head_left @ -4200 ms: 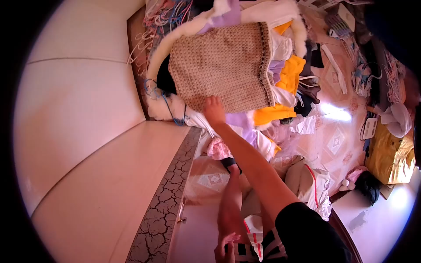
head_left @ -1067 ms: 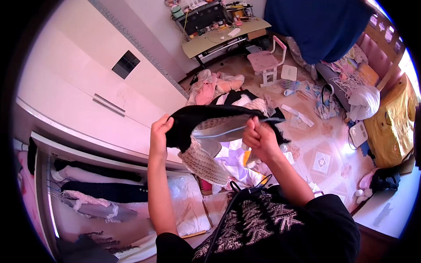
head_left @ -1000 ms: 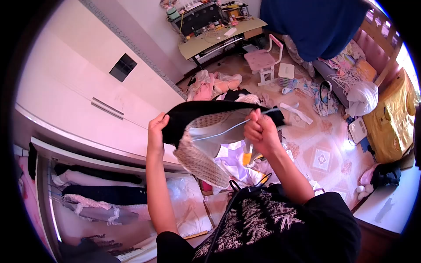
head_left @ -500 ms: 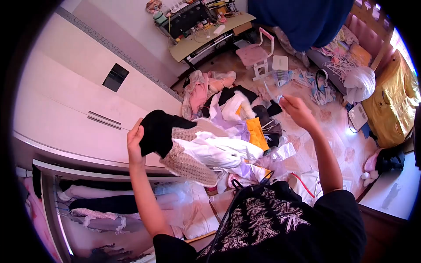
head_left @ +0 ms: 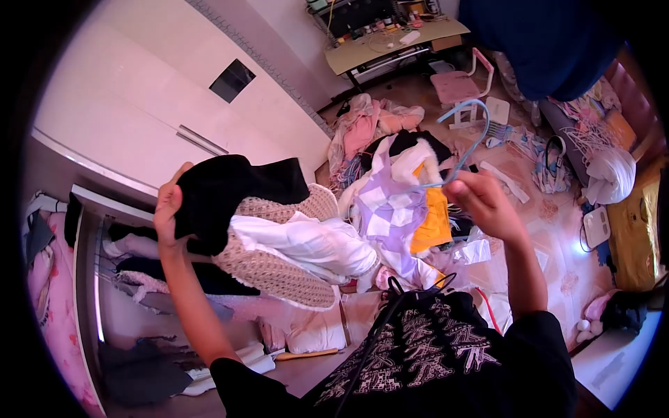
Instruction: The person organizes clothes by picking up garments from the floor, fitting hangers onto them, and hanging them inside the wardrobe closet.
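Note:
My left hand [head_left: 169, 203] grips the edge of a garment that hangs in the air in front of the wardrobe. The garment has a black part [head_left: 240, 187] at the hand, beige knit panels [head_left: 279, 277] and white cloth [head_left: 300, 240] between them. Between the fingers of my right hand [head_left: 488, 205], held higher and off to the right, is a light blue clothes hanger [head_left: 478, 139] with its curved hook pointing up. The hanger is apart from the garment. Below lies a heap of clothes, with a purple and white checked piece [head_left: 390, 205] and a yellow piece [head_left: 433, 219].
The open wardrobe [head_left: 87, 279] at the left holds hanging clothes. A white sliding door [head_left: 139, 90] stands behind it. Further off are a desk [head_left: 397, 49], a pink chair [head_left: 456, 87] and bags on the tiled floor. A gold-coloured cover [head_left: 635, 230] hangs at the right.
The view has shifted, so the room's contents sit further right. The hanger in my right hand has turned to show its curved hook. The garment still hangs from my left hand.

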